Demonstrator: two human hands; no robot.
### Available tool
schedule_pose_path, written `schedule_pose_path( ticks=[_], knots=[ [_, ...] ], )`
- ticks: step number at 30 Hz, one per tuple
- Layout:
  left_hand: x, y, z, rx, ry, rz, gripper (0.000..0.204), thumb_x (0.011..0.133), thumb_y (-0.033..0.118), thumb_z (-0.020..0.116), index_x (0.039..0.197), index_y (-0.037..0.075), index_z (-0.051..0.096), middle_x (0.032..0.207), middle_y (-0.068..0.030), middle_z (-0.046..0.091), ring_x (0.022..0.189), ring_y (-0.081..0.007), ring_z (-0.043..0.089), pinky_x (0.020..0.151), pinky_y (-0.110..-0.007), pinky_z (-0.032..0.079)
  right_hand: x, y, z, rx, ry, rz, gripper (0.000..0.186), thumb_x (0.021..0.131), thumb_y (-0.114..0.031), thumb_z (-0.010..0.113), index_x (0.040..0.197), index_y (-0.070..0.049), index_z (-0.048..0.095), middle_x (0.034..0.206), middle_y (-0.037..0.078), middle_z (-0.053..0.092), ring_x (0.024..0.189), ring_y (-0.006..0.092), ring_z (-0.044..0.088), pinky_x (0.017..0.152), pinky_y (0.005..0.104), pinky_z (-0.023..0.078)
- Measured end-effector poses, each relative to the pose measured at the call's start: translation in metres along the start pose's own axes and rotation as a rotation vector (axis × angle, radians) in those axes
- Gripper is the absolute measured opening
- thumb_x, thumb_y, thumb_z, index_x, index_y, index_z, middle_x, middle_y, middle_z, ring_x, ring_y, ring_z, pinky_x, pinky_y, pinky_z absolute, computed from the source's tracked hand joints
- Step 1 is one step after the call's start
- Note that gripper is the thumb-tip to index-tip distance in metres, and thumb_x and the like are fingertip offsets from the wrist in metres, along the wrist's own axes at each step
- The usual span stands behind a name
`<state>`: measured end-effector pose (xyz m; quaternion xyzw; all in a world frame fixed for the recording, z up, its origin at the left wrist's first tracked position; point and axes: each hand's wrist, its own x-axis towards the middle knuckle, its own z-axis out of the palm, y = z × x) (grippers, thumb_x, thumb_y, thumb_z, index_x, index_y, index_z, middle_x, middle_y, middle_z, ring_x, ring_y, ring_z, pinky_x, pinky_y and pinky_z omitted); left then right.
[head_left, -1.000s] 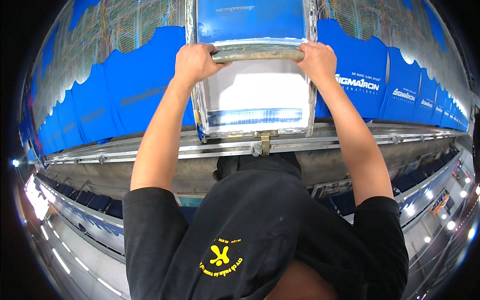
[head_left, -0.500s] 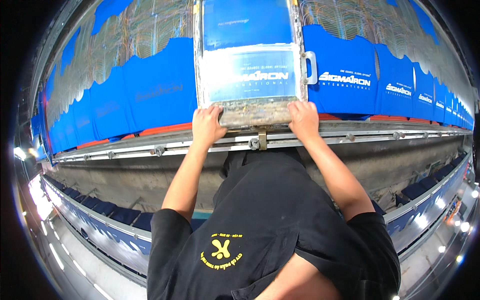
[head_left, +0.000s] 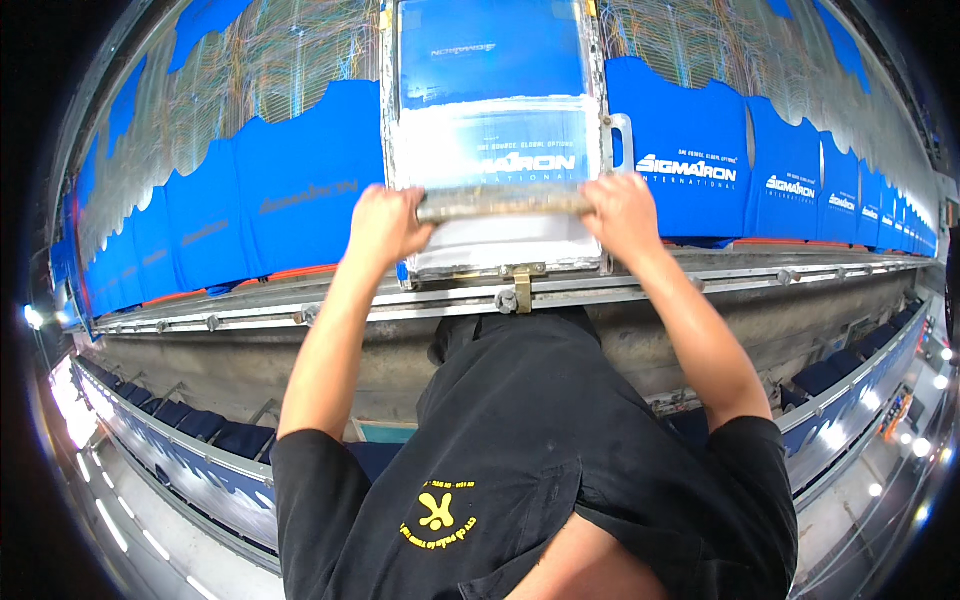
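My left hand (head_left: 388, 222) and my right hand (head_left: 627, 215) are closed on the two ends of a worn squeegee (head_left: 503, 205), which lies crosswise over a screen-printing frame (head_left: 598, 90). Only the squeegee's narrow upper edge shows between the hands. White ink (head_left: 500, 235) spreads over the mesh on its near side. Beyond it, white lettering and blue show through the mesh. A pale side handle (head_left: 622, 140) sticks out from the frame's right side. At the frame's near edge, a brass-coloured bracket (head_left: 523, 285) meets the table rail.
Blue fabric pieces (head_left: 690, 160) with white lettering lie in a row along the printing table to the right. More blue pieces (head_left: 300, 180) lie to the left, their print fainter. A metal rail (head_left: 420, 300) with bolts runs along the near edge. Behind me stands another long table (head_left: 200, 460).
Both hands have moved the squeegee slightly away from me, and its broad face has turned out of sight. A white band of ink now shows at the frame's near end.
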<state>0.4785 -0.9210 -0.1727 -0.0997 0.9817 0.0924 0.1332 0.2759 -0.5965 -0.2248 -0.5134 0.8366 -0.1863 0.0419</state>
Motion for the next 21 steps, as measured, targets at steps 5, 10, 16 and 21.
schedule_pose_path(
  ticks=[5,10,16,21],
  knots=[
    [0.107,-0.034,-0.027,-0.003,0.048,-0.088,0.054,0.084,0.06,0.081,0.087,0.006,0.079,0.071,-0.017,0.073,0.072,-0.0371,0.075,0.068,-0.05,0.059,0.11,0.054,0.004,0.005,0.033,0.07,0.026,0.081,-0.033,0.086,0.086,-0.01,0.076,0.085,0.01,0.075,0.087,0.0327,0.071,0.086,0.0474,0.05],
    [0.136,-0.043,-0.01,0.021,0.08,-0.111,0.062,0.078,0.066,0.084,0.092,0.007,0.083,0.081,-0.0127,0.078,0.078,-0.034,0.077,0.074,-0.045,0.062,0.134,0.067,0.04,-0.052,0.025,0.171,0.037,0.08,-0.043,0.089,0.092,-0.01,0.081,0.087,0.008,0.076,0.09,0.0316,0.072,0.088,0.0463,0.053],
    [0.144,-0.035,-0.02,-0.057,-0.056,-0.218,0.059,0.077,0.064,0.086,0.095,0.008,0.084,0.084,-0.0133,0.079,0.08,-0.0327,0.078,0.074,-0.044,0.062,0.142,0.063,0.028,-0.085,-0.098,0.23,0.04,0.077,-0.047,0.09,0.089,-0.01,0.083,0.088,0.008,0.076,0.089,0.0307,0.073,0.084,0.045,0.056],
    [0.109,-0.03,0.008,-0.014,-0.033,-0.166,0.063,0.077,0.07,0.083,0.104,0.012,0.086,0.09,-0.0163,0.081,0.086,-0.0308,0.08,0.093,-0.043,0.061,0.108,0.051,0.04,-0.154,-0.17,0.204,0.026,0.08,-0.037,0.089,0.09,-0.013,0.085,0.092,0.009,0.079,0.097,0.0341,0.075,0.09,0.0547,0.054]
  ],
)
